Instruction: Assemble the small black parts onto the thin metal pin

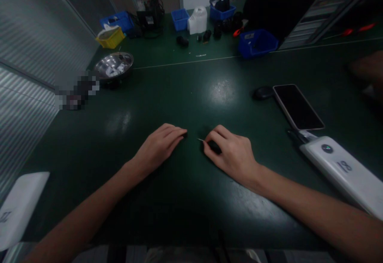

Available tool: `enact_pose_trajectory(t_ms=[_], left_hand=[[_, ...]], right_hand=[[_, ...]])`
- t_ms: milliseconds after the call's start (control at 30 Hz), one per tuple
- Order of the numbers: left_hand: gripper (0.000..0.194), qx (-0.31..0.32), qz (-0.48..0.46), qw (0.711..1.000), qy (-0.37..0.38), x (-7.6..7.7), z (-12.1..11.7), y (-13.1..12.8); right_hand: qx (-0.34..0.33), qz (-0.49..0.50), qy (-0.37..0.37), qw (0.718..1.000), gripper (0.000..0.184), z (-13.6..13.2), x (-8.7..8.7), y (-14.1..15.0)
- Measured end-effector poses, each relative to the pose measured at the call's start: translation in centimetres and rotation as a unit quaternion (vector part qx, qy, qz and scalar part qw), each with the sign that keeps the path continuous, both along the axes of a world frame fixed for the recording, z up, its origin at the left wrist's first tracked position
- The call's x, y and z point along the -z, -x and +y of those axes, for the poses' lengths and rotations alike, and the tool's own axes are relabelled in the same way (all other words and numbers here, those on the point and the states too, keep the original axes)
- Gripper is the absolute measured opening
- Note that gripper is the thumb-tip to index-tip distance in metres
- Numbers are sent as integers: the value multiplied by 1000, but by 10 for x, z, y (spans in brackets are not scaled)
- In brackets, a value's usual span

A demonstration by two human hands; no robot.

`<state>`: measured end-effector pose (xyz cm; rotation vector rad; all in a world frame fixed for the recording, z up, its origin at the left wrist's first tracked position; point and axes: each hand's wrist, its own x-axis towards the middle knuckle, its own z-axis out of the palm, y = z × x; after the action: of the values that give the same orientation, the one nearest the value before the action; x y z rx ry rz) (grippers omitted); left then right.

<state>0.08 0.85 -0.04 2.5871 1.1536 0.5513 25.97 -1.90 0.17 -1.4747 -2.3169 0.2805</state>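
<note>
Both of my forearms rest over the green tabletop (167,103), with the hands a short gap apart. The fingers of my left hand (158,145) are closed in a pinch on a small dark piece (185,134), whose kind I cannot make out. In my right hand (233,149), thumb and forefinger pinch a thin, light, pin-like piece (200,139) that points left toward the dark piece. The two pieces are apart. The other fingers of the right hand curl inward, and shadow covers the space beneath them.
Right of my hands lie a phone (299,106), a black computer mouse (263,93) and a white device (344,167). A metal bowl (127,61) stands back left. Blue bins (259,44) and a yellow bin (112,40) line the back. Another person's blurred hand (368,69) is far right.
</note>
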Motion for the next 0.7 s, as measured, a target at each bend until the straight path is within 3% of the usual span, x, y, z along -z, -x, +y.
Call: enact_pose_trajectory(t_ms=[100,200,300,400,500,700], left_hand=[[37,-131,43,990,11,-2,20,54],[38,-254,59,965,-30,-3,32,130],[40,-403,120,904,-73,0,30,209],[45,-489,144,857,-71,6,21,263],[46,-538,130,832,-46,9,17,282],[44,-559,55,824,-80,11,18,279]], right_hand=[[-3,11,10,1000,19,1,0,-1],[-7,20,16,1000,18,1,0,-1],[-4,19,19,1000,18,2,0,-1],[-4,21,21,1000,17,2,-1,0],[-1,25,18,1000,17,2,-1,0],[-8,31,27,999,19,2,0,-1]])
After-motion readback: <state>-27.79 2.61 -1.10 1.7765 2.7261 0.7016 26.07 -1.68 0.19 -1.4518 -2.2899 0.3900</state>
